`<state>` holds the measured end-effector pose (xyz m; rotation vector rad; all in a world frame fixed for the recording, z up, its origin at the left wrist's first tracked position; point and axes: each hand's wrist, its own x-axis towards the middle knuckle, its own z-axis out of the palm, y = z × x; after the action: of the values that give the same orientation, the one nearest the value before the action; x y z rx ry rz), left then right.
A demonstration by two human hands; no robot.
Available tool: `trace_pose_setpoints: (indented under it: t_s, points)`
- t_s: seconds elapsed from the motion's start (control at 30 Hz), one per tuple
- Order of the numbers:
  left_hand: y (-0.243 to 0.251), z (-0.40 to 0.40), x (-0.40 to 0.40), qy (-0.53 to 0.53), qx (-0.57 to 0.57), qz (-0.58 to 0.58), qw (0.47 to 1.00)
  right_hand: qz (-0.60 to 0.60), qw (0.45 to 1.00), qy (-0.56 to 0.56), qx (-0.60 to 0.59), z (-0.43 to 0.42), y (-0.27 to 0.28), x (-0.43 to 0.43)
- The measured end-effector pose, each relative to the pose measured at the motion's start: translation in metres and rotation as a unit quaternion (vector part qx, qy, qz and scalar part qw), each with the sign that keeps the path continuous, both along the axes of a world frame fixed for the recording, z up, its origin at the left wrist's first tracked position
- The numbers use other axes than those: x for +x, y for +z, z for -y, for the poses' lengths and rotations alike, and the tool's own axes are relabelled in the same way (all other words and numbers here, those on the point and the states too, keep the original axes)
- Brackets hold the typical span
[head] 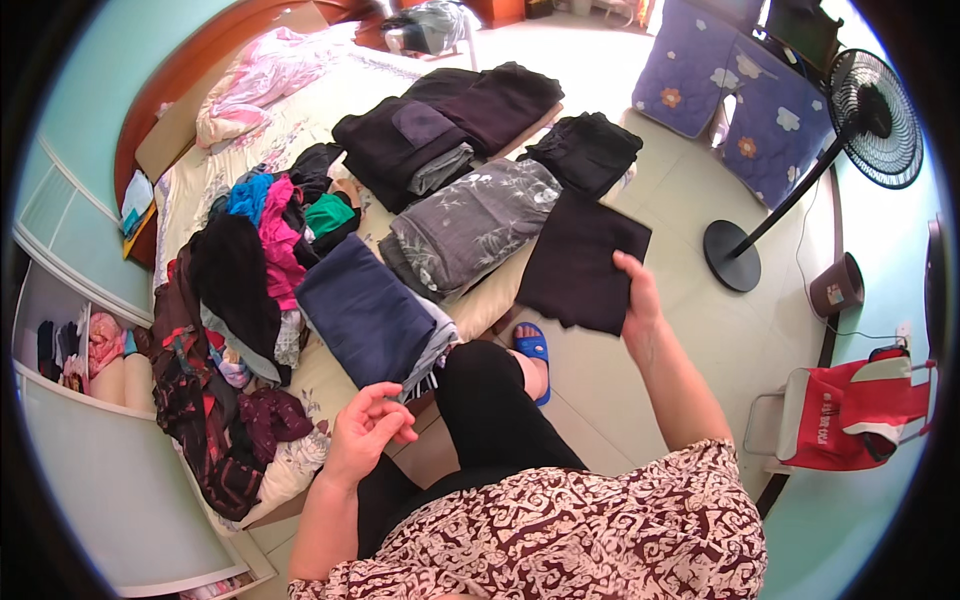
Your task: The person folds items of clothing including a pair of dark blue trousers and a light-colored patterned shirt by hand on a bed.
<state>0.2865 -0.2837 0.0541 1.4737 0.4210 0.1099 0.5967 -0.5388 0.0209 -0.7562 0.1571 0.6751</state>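
My right hand [641,304] grips the right edge of a folded black garment [581,266], held up beside the bed. Empty and with its fingers loosely curled apart, my left hand [369,431] hovers near a stack topped by folded navy cloth [367,311]. Behind that stack lies a folded grey garment with a pale leaf print [480,225]. Further back on the bed are stacks of folded dark clothes [450,127] and a folded black piece [589,154]. To the left spreads a loose heap of clothes, with a pink piece [279,240] and a green piece [328,214] in it.
A black standing fan [735,255] stands on the tiled floor to the right. Near the right wall are a brown waste bin [836,285] and a red bag [832,420]. A sliding-door wardrobe [112,480] borders the left. Pink bedding [277,67] lies at the bed's head.
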Motion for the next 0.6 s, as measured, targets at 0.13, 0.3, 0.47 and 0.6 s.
trace_pose_setpoints:
  t_s: [0.13, 0.3, 0.47, 0.6]
  points:
    - [-0.014, -0.007, -0.004, -0.004, -0.001, -0.035, 0.999, 0.085, 0.991, -0.092, 0.037, -0.005, -0.03, 0.104]
    - [-0.03, -0.014, -0.012, 0.0, -0.008, -0.1, 0.995, 0.181, 0.972, -0.123, 0.087, -0.021, -0.043, 0.231]
    - [-0.036, -0.016, -0.023, 0.027, -0.01, -0.142, 0.989, 0.12, 0.983, -0.142, -0.007, -0.054, -0.068, 0.29]
    - [-0.042, -0.016, -0.031, 0.021, 0.001, -0.165, 0.986, 0.134, 0.949, -0.208, -0.195, -0.053, -0.121, 0.354]
